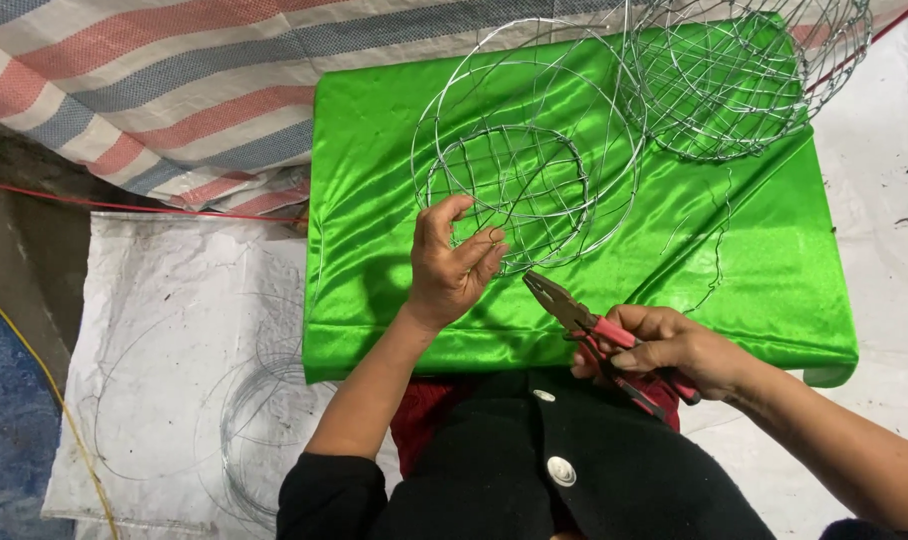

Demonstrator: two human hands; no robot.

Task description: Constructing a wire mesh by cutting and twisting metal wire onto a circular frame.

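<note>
Two hands at work over a small table draped in shiny green cloth (374,200). Left hand (454,265) raised at the near rim of a round wire frame (529,150), thumb up, fingers curled in toward it, fingertips (494,240) pinching at the frame's nearest wire; grip too fine to make out for certain, nothing else held. Right hand (674,350) closed firmly around the red handles of a pair of pliers (599,335), metal nose pointing up and left toward the left fingertips and stopping just short of the frame's edge; nose closed or nearly so. Hands near each other but apart, not touching. Wire frame lying flat on the cloth, built of large outer rings with a smaller inner ring crossed by thin strands. Farther back and to the right, a second wire basket (744,70), deeper and fuller, resting on the cloth's far corner and overlapping the first frame's rim. A loose kinked strand of wire (719,250) on the cloth to the right of the frame. Below the arms, black sleeves and a black buttoned garment. Beyond the table, a white woven sheet (174,300) on the ground with loose coils of wire (264,400) lying on it, and a striped red, blue and white tarp (154,90) behind.
</note>
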